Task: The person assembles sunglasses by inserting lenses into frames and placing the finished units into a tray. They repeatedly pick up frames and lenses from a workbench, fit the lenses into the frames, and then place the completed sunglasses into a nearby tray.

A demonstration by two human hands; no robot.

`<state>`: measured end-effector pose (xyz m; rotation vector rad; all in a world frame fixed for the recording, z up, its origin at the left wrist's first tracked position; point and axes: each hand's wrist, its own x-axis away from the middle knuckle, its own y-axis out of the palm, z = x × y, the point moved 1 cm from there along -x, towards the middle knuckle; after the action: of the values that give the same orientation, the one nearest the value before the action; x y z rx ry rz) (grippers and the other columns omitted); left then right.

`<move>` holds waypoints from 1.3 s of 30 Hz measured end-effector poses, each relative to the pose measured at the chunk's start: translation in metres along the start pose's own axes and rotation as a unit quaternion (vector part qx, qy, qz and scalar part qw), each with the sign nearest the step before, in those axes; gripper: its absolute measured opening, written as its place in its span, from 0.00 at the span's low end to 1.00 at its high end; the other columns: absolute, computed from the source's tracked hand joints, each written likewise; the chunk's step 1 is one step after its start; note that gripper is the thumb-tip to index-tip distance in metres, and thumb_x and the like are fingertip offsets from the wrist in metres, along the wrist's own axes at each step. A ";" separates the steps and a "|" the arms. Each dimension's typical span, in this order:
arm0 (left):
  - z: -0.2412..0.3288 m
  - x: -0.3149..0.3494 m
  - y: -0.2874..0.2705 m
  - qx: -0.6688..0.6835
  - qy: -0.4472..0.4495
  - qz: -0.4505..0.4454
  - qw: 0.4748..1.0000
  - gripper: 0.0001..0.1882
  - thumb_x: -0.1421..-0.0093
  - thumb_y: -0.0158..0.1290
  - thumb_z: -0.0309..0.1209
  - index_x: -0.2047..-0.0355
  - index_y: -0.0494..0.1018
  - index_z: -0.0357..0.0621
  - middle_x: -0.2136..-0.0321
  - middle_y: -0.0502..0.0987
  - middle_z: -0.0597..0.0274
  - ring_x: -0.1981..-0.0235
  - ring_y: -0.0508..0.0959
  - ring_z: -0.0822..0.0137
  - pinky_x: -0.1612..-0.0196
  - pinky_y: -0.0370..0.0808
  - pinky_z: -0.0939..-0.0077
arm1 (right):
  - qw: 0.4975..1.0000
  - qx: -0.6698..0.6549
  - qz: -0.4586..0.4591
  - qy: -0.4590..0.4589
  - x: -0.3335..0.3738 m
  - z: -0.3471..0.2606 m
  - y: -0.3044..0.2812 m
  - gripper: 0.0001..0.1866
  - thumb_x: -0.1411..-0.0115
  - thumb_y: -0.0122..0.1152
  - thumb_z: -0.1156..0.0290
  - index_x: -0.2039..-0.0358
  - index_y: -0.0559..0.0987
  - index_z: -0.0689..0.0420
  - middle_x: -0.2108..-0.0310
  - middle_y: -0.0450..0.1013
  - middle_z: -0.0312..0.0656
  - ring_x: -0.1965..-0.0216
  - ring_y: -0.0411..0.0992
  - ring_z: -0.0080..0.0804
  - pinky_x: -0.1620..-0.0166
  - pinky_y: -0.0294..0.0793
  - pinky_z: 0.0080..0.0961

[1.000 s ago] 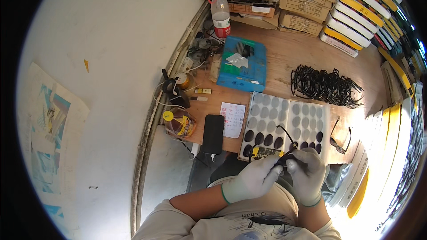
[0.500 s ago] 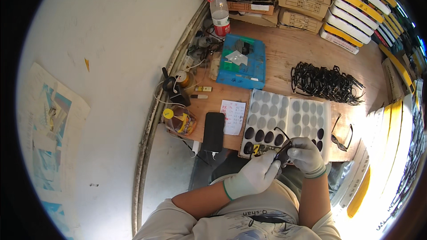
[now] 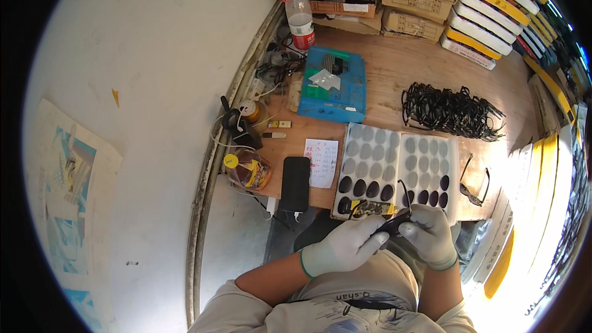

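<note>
Wooden bench (image 3: pixel 394 68) beside white wall (image 3: pixel 154 86), stacked boxes (image 3: pixel 481 0) behind.

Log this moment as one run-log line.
left hand: on glasses frame | right hand: on frame | lens tray: just ahead on bench | phone: left of tray

White gloves (image 3: pixel 345 250) green-cuffed, black glasses frame (image 3: pixel 398 222), white tray (image 3: pixel 394 166) with dark lenses, blue box (image 3: pixel 333 86), brown wooden desk (image 3: pixel 394 68).
</note>
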<state>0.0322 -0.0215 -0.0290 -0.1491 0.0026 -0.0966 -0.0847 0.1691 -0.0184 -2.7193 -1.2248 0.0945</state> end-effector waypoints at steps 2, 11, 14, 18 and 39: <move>0.001 0.001 0.002 -0.028 0.033 0.019 0.999 0.10 0.29 0.51 0.31 0.56 0.72 0.35 0.75 0.78 0.58 0.75 0.81 0.59 0.69 0.76 0.66 | 0.996 0.083 -0.007 -0.036 0.000 -0.006 -0.002 0.17 0.39 0.69 0.66 0.75 0.76 0.67 0.80 0.65 0.42 0.79 0.62 0.29 0.74 0.60 0.29; 0.000 -0.005 0.007 0.016 0.004 -0.041 0.999 0.07 0.29 0.50 0.30 0.58 0.71 0.37 0.78 0.76 0.57 0.77 0.79 0.56 0.71 0.74 0.64 | 0.994 -0.073 0.011 0.078 0.023 0.001 -0.003 0.13 0.40 0.64 0.68 0.71 0.80 0.69 0.76 0.69 0.41 0.75 0.67 0.26 0.71 0.64 0.26; 0.006 -0.014 0.008 0.061 0.013 -0.064 0.996 0.07 0.28 0.49 0.30 0.59 0.69 0.37 0.77 0.76 0.56 0.76 0.79 0.56 0.70 0.74 0.64 | 0.969 -0.211 0.036 0.126 0.022 -0.005 0.001 0.19 0.44 0.61 0.64 0.68 0.81 0.72 0.71 0.77 0.43 0.70 0.73 0.26 0.64 0.70 0.22; 0.001 -0.023 0.012 0.067 -0.024 -0.091 0.993 0.07 0.29 0.50 0.28 0.57 0.70 0.37 0.75 0.77 0.54 0.74 0.79 0.50 0.71 0.73 0.60 | 0.986 -0.121 0.028 0.112 0.016 -0.001 -0.011 0.17 0.46 0.62 0.65 0.70 0.81 0.72 0.73 0.76 0.45 0.71 0.73 0.28 0.66 0.70 0.24; 0.022 -0.066 0.037 -0.233 0.087 0.001 0.969 0.09 0.39 0.61 0.31 0.61 0.77 0.41 0.79 0.76 0.56 0.80 0.79 0.56 0.77 0.74 0.64 | 0.988 0.085 0.128 0.023 0.035 0.012 -0.042 0.16 0.48 0.68 0.74 0.83 0.69 0.64 0.82 0.65 0.48 0.81 0.62 0.42 0.76 0.62 0.34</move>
<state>-0.0298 0.0242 -0.0125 -0.6097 0.2021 -0.1053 -0.0936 0.2245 -0.0233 -2.6964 -0.8106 0.1570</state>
